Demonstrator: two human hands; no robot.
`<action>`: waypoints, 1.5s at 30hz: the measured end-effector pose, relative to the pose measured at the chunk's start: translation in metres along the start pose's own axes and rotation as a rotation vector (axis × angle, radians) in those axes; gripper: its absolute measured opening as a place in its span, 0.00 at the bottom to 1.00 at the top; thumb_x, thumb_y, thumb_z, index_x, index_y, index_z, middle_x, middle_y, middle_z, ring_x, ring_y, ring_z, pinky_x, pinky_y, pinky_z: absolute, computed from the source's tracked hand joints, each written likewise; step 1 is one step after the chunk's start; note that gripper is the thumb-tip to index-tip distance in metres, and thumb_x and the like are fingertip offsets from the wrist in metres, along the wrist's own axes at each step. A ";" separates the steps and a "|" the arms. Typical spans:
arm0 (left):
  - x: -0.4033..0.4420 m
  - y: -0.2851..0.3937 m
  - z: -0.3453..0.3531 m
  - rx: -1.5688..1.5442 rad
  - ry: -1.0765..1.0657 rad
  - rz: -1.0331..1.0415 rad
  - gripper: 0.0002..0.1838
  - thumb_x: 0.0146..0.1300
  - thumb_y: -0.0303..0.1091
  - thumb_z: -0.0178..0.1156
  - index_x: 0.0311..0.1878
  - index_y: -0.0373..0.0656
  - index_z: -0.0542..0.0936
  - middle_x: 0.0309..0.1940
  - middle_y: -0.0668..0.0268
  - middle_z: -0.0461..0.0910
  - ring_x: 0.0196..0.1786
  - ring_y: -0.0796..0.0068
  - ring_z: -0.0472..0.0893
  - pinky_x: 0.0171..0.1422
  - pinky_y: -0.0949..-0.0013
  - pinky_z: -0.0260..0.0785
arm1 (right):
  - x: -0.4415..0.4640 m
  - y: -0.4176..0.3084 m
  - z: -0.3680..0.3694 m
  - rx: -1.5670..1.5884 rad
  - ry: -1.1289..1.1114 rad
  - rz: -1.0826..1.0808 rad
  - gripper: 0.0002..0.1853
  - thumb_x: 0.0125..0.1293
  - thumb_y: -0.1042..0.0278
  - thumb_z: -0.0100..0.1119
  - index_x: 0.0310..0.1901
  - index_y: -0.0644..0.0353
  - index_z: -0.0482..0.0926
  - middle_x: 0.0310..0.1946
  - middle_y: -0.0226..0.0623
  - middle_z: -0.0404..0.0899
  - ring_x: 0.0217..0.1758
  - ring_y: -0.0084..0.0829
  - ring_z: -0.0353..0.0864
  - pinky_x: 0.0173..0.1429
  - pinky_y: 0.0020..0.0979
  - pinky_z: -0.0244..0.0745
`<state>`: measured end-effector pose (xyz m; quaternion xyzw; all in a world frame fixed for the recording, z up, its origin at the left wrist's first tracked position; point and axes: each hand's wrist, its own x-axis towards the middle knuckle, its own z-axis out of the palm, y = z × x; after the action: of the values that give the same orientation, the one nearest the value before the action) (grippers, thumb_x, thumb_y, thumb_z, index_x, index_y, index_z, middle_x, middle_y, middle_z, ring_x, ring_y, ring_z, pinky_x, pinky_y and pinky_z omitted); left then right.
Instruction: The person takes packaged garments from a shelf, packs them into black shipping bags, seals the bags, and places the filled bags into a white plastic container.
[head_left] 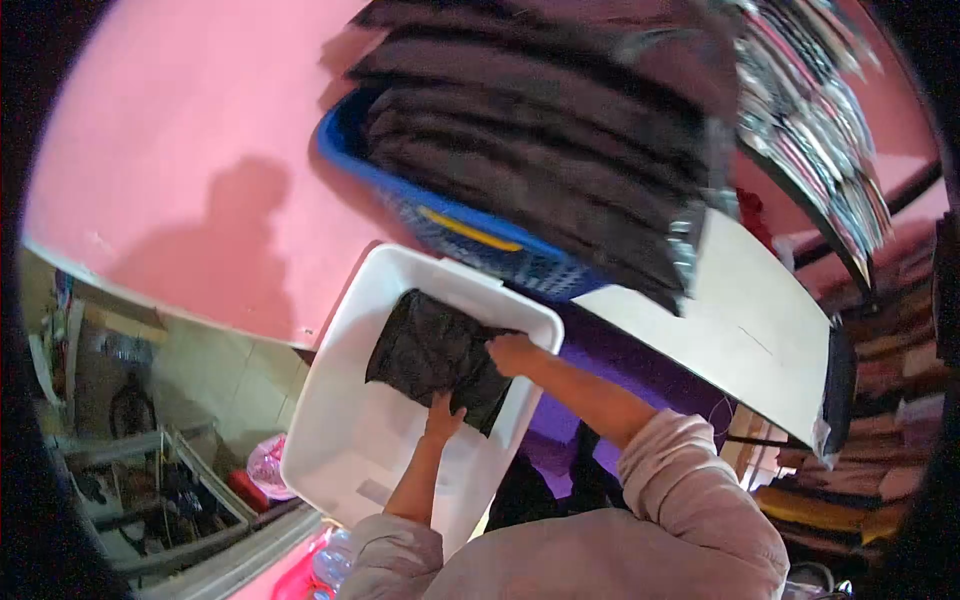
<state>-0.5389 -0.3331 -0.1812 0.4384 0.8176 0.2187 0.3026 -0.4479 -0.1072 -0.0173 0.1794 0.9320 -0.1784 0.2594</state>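
Note:
A dark folded cloth (420,345) lies inside a white plastic bin (340,440), toward its far end. My right hand (512,354) has its fingers closed on the cloth's right edge, near the bin's right wall. Lower down, my left hand (443,415) rests at the near edge of the same cloth, thumb apart from the fingers, whose tips are partly hidden against it. Just beyond the bin stands a blue basket (470,225) heaped with dark, plastic-wrapped garments (540,150).
A white table (750,330) extends to the right of the basket. Packed garments (820,130) fill a rack at the upper right, and stacked cloth (850,460) lies at the far right. A metal frame (160,490) and a pink bag (268,466) are at the lower left.

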 end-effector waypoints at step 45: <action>-0.046 0.583 0.230 0.230 -0.415 0.918 0.16 0.51 0.35 0.59 0.45 0.43 0.75 0.48 0.56 0.72 0.52 0.57 0.70 0.57 0.62 0.62 | -0.607 0.293 0.373 0.631 0.897 0.677 0.11 0.53 0.72 0.51 0.39 0.59 0.76 0.35 0.45 0.77 0.38 0.44 0.77 0.41 0.39 0.73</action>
<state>-0.0201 -0.0480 0.0296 0.8167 0.4823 0.1460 0.2812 0.3202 -0.1575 -0.0539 0.5883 0.7446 -0.2598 -0.1789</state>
